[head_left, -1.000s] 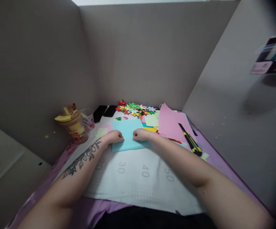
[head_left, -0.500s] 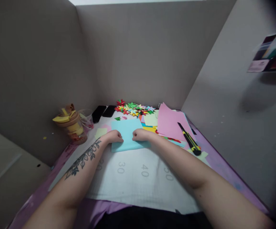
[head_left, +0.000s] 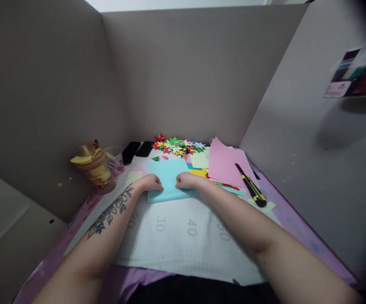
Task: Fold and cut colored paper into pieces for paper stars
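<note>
A light blue sheet of paper (head_left: 168, 171) lies on the white mat, its near edge looking like a fold. My left hand (head_left: 153, 182) rests on the sheet's left part, fingers curled and closed, thumb pressed toward the near edge. On the right part my right hand (head_left: 185, 180) is closed in the same way, its fingertips against the paper. A strip of blue shows between the two hands. The undersides of both hands are hidden.
Behind the sheet lies a pile of folded paper stars (head_left: 178, 145). To the right, a utility knife (head_left: 250, 185) rests on pink paper (head_left: 227, 162). Two black phones (head_left: 144, 148), a clear plastic cup (head_left: 115, 159) and a brown-lidded tumbler (head_left: 96, 169) stand or lie at left. Grey walls enclose the table.
Both hands stay at almost the same spot on the blue paper. The camera view has shifted very slightly.
</note>
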Demonstrator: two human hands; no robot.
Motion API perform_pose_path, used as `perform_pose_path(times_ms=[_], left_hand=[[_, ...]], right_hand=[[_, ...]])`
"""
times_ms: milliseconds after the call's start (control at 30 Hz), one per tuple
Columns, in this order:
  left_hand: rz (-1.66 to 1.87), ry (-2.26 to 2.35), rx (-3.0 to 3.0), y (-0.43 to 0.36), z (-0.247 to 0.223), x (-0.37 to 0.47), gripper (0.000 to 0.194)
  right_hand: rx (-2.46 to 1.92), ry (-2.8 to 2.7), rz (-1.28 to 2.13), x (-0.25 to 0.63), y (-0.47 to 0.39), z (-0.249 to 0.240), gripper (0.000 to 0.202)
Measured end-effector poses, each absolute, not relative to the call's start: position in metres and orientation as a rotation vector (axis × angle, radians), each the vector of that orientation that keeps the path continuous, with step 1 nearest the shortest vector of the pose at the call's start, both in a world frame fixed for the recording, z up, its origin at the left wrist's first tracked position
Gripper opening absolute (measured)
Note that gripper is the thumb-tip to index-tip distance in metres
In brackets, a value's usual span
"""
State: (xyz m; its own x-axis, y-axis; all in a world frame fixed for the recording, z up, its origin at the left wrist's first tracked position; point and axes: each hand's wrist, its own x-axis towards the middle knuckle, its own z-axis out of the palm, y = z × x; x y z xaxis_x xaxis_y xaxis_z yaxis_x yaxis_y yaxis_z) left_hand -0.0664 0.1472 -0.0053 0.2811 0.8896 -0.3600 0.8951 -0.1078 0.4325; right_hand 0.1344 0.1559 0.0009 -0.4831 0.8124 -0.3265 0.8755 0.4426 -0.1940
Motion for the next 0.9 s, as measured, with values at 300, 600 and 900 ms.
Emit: perform_pose_path(times_ms=[300,600,900], left_hand=[[0.033,1.559,2.060,0.147,-0.009,-0.070,0.027],[0.046,1.152,2.438,0.142,-0.016,-0.074,0.044],[-0.328,1.252,2.615,0.134,0.009,-0.052,0.043]], right_hand=[[1.526,2.515,-0.453,0.134,0.154,-0.001,0.030],[1.519,2.562,-0.571,0.143,0.163,-0.007,0.020],[1.624,2.642,-0.832,0.180,0.182,0.001,0.025]])
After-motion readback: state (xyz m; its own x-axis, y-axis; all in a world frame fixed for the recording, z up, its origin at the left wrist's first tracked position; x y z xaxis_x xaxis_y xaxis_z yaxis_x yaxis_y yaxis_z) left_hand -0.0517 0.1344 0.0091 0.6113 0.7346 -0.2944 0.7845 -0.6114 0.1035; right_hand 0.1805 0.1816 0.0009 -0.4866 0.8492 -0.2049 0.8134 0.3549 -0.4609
